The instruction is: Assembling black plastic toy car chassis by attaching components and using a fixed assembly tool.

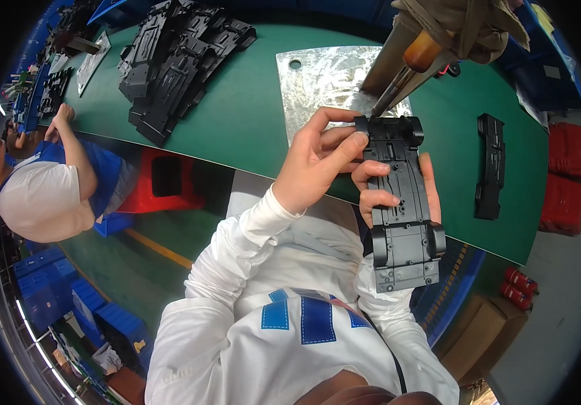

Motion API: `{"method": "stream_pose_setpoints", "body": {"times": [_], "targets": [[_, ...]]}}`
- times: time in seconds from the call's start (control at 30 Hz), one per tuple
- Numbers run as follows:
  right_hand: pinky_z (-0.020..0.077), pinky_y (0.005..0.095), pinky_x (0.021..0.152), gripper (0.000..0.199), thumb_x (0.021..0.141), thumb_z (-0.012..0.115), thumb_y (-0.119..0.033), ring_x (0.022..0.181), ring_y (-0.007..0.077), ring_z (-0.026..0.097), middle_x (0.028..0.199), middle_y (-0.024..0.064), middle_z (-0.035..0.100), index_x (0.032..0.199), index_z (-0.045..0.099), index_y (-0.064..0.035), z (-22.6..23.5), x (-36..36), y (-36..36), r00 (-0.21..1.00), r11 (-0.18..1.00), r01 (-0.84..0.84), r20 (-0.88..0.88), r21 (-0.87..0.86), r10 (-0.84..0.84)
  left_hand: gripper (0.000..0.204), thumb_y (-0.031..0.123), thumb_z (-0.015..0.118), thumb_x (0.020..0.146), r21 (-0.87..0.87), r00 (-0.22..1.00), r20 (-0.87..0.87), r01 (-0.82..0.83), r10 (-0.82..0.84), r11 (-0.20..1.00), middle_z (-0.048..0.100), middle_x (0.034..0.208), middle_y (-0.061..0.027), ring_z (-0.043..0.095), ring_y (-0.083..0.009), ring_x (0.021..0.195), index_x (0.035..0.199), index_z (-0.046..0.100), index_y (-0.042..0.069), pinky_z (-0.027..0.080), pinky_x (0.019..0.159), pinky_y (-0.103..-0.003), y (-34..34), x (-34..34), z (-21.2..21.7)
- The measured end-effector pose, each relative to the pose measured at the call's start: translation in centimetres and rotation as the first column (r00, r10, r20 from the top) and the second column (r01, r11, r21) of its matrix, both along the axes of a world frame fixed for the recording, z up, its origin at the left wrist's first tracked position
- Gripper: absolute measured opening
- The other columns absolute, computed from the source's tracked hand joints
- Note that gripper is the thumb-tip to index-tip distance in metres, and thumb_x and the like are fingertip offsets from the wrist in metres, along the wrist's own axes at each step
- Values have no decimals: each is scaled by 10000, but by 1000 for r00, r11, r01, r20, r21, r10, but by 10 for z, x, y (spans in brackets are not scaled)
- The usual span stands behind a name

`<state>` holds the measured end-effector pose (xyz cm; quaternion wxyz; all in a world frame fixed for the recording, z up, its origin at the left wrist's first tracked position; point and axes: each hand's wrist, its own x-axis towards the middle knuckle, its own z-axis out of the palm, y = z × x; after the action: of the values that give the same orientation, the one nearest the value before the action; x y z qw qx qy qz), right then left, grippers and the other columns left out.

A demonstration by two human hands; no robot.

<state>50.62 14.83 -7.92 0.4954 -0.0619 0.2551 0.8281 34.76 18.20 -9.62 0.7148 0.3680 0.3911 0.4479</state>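
Both my hands hold a long black plastic chassis part [400, 196] above the front edge of the bench. My left hand [317, 155] grips its far left corner, with the thumb on top and the fingers curled around the side. From beneath, my right hand [379, 189] wraps the middle; fingertips show over the left edge and more of the hand shows at the right edge. A thin metal rod [393, 88] slants down below an amber handle [422, 52], its tip at the part's far end. I cannot tell whether the tip touches.
A worn metal plate [317, 81] lies on the green bench [263, 138]. Black parts [176, 74] are piled at left; another black part [490, 165] lies at right. A co-worker [47, 182] sits at far left near a red stool [166, 179]. Red chairs [574, 152] stand at right.
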Motion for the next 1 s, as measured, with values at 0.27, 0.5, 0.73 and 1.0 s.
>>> {"method": "stream_pose_setpoints", "body": {"times": [0.27,0.5,0.73,1.0], "targets": [[419,268,566,581,931,549,-382,949,192,476,1221,160,468,1344,426,8,-1,1,1,1000,1000,-9,4,7,9,424,173,641,939,25,1000,-17,-5,5,1000,617,1100,-168,610,-165,968,1242,428,-34,564,827,-312,0,0,0],[415,294,630,485,957,525,-381,982,230,447,1230,156,521,1302,490,-43,-2,3,0,996,1000,-11,-85,12,12,419,174,643,937,5,1000,-3,-1,1,1000,620,1097,-159,610,-162,961,1239,435,-29,566,823,-312,0,0,-1],[416,261,549,574,942,534,-386,939,188,478,1208,167,491,1333,424,19,3,1,2,1000,1000,-12,26,-20,13,414,176,642,939,29,1000,-27,-6,7,1000,623,1100,-160,616,-166,978,1238,439,-26,567,825,-310,1,0,0],[415,266,555,581,940,529,-393,942,189,481,1206,162,474,1338,417,15,5,2,3,1000,1000,-17,21,-26,18,417,179,644,939,11,1000,-23,-2,2,1000,626,1105,-158,618,-168,984,1238,440,-27,566,826,-311,1,0,1]]}}
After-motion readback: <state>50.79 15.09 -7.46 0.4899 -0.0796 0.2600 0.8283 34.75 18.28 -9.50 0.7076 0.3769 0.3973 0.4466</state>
